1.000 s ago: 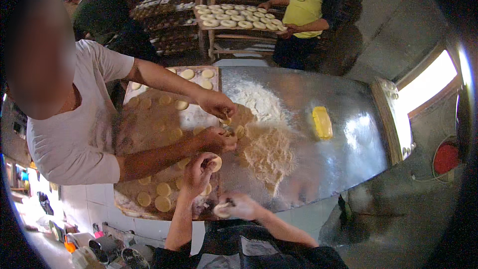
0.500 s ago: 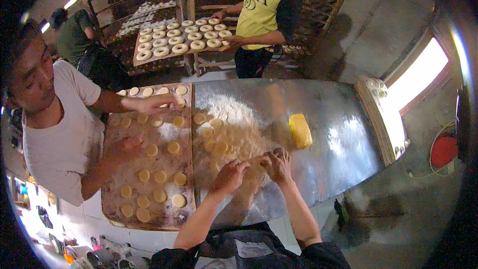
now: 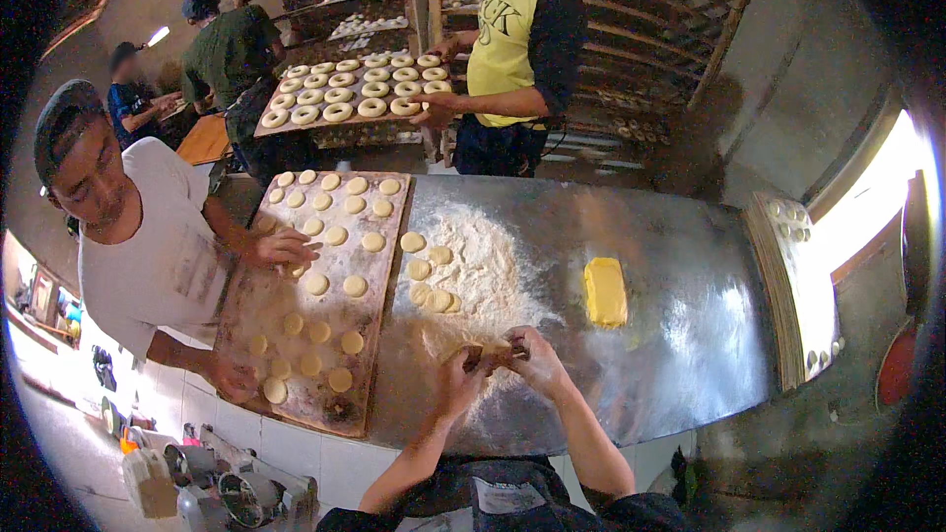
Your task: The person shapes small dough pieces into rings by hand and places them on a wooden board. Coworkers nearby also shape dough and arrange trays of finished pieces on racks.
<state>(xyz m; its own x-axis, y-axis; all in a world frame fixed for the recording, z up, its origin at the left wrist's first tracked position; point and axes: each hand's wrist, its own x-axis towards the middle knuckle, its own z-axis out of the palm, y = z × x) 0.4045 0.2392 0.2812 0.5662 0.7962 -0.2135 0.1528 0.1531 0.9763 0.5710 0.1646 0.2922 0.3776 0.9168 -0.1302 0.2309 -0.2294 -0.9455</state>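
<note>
My left hand [image 3: 461, 379] and my right hand [image 3: 537, 363] meet over the near part of the metal table. Both are closed, fingertips pinching a small tan piece of dough [image 3: 496, 347] between them; its exact shape is hard to see in the shadow. Just beyond my hands spreads a heap of white flour [image 3: 478, 256]. Several round, flat dough pieces [image 3: 418, 269] lie along the flour's left edge. Right of the flour sits a yellow block [image 3: 605, 293] resembling butter or margarine, apart from my hands.
On the left, a floured wooden board [image 3: 379, 281] carries rows of dough discs. A co-worker in a white shirt [image 3: 163, 236] reaches over it. Across the table, a person in yellow [image 3: 512, 49] holds a tray of dough rings [image 3: 338, 111]. Stacked boards [image 3: 774, 286] line the right end.
The view has shifted, so the table sits lower. My hands have drawn closer together around the dough. The co-worker's hands have moved over the board, and the ring tray has shifted slightly left.
</note>
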